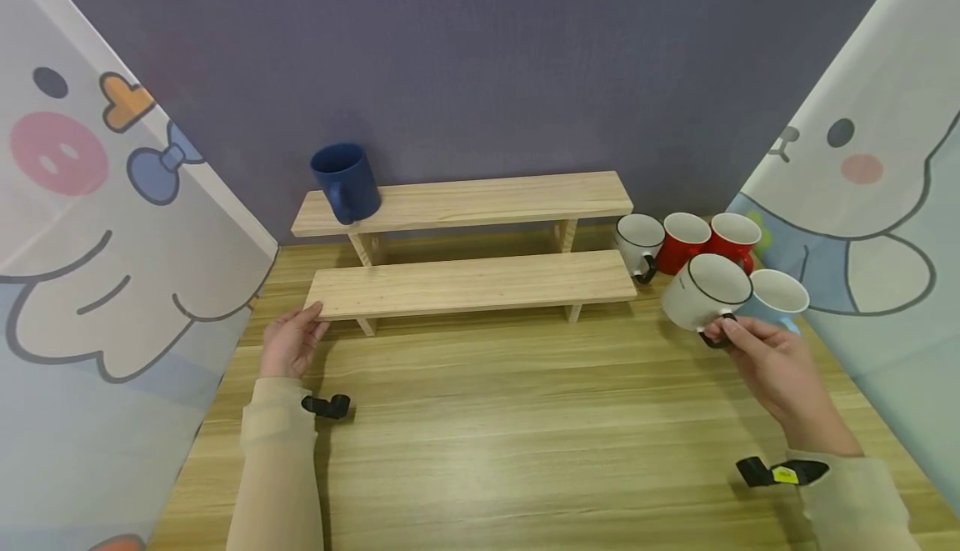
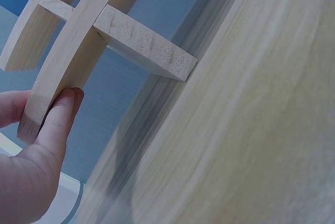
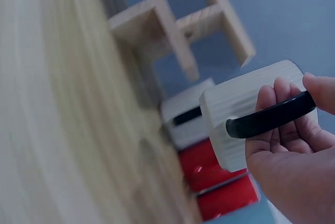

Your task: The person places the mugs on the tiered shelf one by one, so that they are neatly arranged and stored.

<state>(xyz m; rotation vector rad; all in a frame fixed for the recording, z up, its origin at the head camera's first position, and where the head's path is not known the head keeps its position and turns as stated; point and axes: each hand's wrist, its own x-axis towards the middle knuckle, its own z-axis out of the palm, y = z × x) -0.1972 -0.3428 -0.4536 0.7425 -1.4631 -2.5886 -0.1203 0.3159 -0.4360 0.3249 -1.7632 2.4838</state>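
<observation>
My left hand (image 1: 292,339) pinches the front left corner of the lower board of a two-tier wooden shelf (image 1: 472,286); in the left wrist view the thumb and fingers (image 2: 62,114) lie on opposite faces of that board. My right hand (image 1: 772,363) grips the black handle (image 3: 272,118) of a white mug with a black rim (image 1: 693,297). That mug is raised above the table, in front of the other mugs at the right. A dark blue mug (image 1: 352,184) stands on the left end of the upper board (image 1: 495,202).
Right of the shelf stand another white mug (image 1: 636,238), two red mugs (image 1: 678,252) and a light blue mug (image 1: 776,297), close together. A purple-grey wall (image 1: 480,67) rises behind. Cartoon-printed panels flank the wood-grain table (image 1: 495,418).
</observation>
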